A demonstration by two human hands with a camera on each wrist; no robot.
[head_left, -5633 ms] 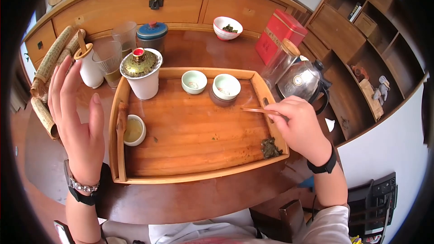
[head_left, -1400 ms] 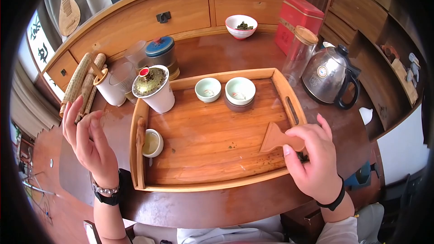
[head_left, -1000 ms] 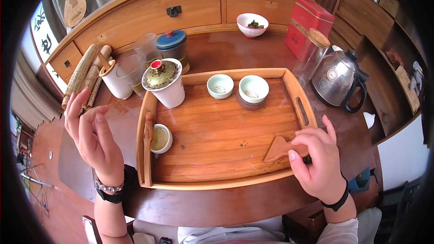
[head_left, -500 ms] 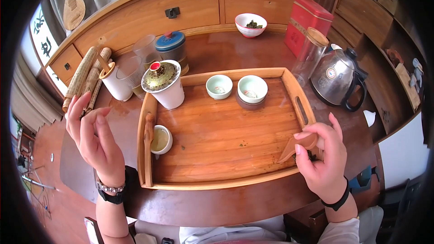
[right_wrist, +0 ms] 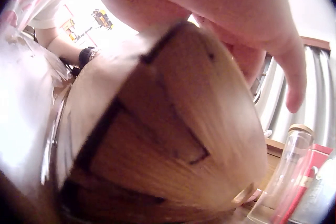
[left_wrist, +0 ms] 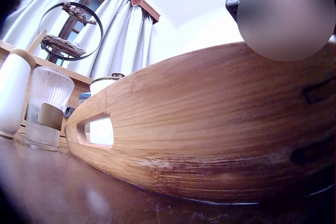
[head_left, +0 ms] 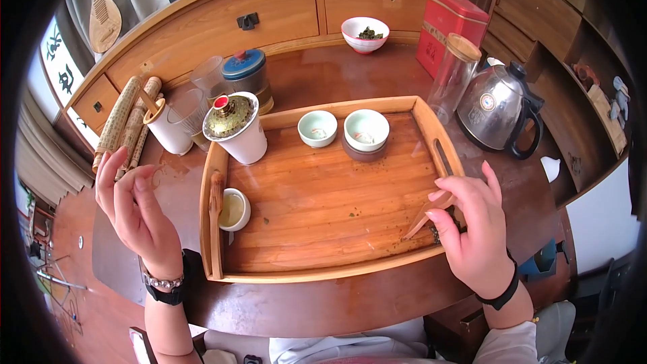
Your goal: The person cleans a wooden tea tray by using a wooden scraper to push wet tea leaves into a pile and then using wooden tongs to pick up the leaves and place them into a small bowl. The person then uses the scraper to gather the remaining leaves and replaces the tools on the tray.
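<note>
The brown scraper (head_left: 419, 224), seen nearly edge-on, is pinched in the right hand (head_left: 477, 232), slanting down and left past the fingertips. Dark, clumped leaves (head_left: 435, 232) lie partly hidden behind the thumb.

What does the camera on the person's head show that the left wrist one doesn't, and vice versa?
Only the head camera shows the right hand pinching a brown tool, plus the green cups, the kettle and the red tin.

Only the left wrist camera shows the gnarled wood near the curtain and the ceiling.

Both show that curtain, the left hand, the ribbed glass, the white holder and the tray, from above and side-on respectively.
</note>
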